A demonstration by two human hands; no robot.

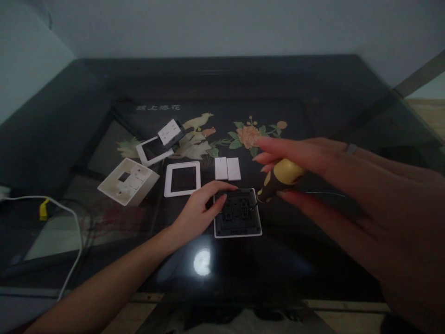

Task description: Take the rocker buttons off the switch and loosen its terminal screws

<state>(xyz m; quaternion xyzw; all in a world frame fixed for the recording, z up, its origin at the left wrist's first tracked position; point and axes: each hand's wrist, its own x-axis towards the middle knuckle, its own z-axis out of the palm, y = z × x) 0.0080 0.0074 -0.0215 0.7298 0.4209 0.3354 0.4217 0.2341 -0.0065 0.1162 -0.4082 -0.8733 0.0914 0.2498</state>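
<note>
A square wall switch body (237, 214), white-rimmed with a black inside, lies on the dark glass table. My left hand (203, 206) grips its upper left edge, the thumb over the rim and the fingers along the back edge. In my right hand (333, 185) is a screwdriver (285, 175) with a yellow and black handle, held between thumb and fingers. The screwdriver leans down to the left, and its end meets the right inner side of the switch body. Just behind the body lie two white switch rockers (227, 169), side by side.
Left of the rockers lies a white square frame (167, 180). Farther left are a white mounting box (128, 182), another white frame (145, 160) and a socket module (171, 132) leaning on it. A white cable (78, 232) with a yellow tag runs along the table's left side.
</note>
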